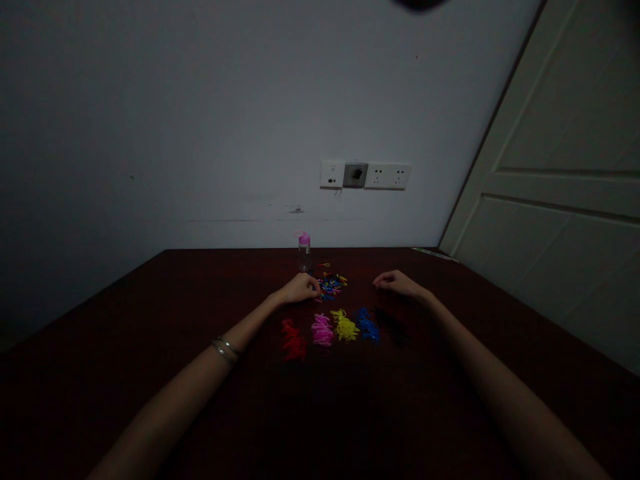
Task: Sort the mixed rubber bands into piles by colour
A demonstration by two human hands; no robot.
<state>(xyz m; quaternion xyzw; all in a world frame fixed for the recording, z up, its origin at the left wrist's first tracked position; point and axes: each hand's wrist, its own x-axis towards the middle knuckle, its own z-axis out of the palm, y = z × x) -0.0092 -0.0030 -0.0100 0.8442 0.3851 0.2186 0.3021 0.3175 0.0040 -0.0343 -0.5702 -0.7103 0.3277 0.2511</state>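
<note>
My left hand [301,288] rests at the left edge of a mixed pile of small coloured bands [331,285], its fingers curled together; whatever they hold is too small to make out. To the right of the pile, my right hand [395,283] lies low over the table with its fingers bent and close together, and what is between them cannot be seen. Nearer to me is a row of separate heaps: red [293,341], pink [323,330], yellow [345,325], blue [368,325] and a dark one [393,325], hard to see.
Behind my left hand a clear bottle with a pink cap [305,252] stands on the dark red table [225,267]. Wall sockets [387,176] are above the table's far edge. A pale panelled door [565,187] is at the right.
</note>
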